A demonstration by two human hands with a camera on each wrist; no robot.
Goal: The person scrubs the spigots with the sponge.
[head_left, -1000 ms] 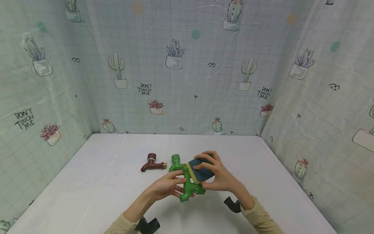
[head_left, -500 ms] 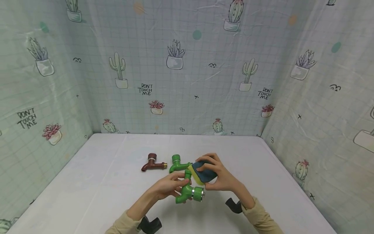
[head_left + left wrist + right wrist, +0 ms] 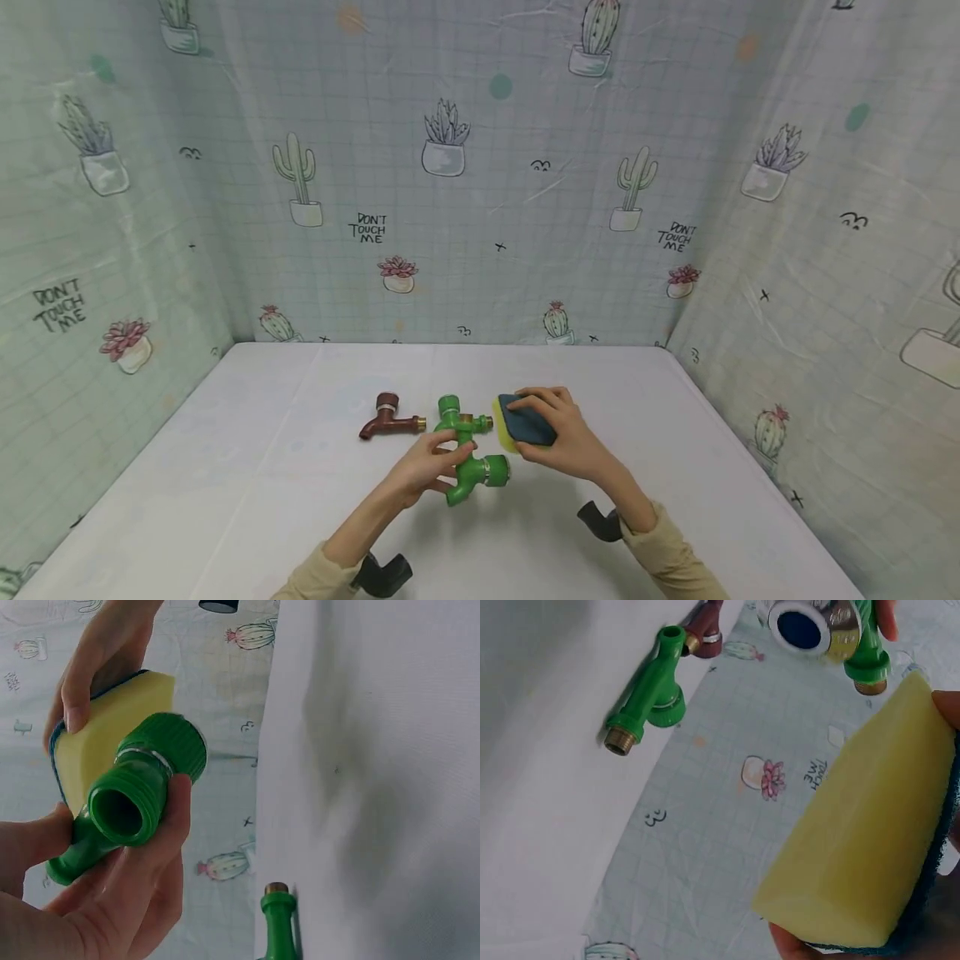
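My left hand [image 3: 422, 468] grips a green plastic tap [image 3: 474, 473] by its pipe end, above the table. In the left wrist view the open spout of this held tap [image 3: 124, 810] points toward the camera, with thumb and fingers around its body. My right hand [image 3: 564, 432] holds a yellow sponge [image 3: 855, 825] with a dark blue scouring side [image 3: 528, 421]. The sponge is just right of the held tap, and in the right wrist view a gap shows between them. Behind the left hand, a second green tap [image 3: 649, 694] lies on the table, partly covered in the head view.
A dark red tap [image 3: 390, 423] with a brass thread lies left of the second green tap on the white table [image 3: 285, 467]. Black wrist mounts [image 3: 384, 575] sit under both forearms. A cactus-printed curtain [image 3: 480, 208] encloses the table at back and sides.
The held tap has turned in my left hand, its round knob swinging to point right, and has moved slightly left. The sponge has drawn away from it, up and right.
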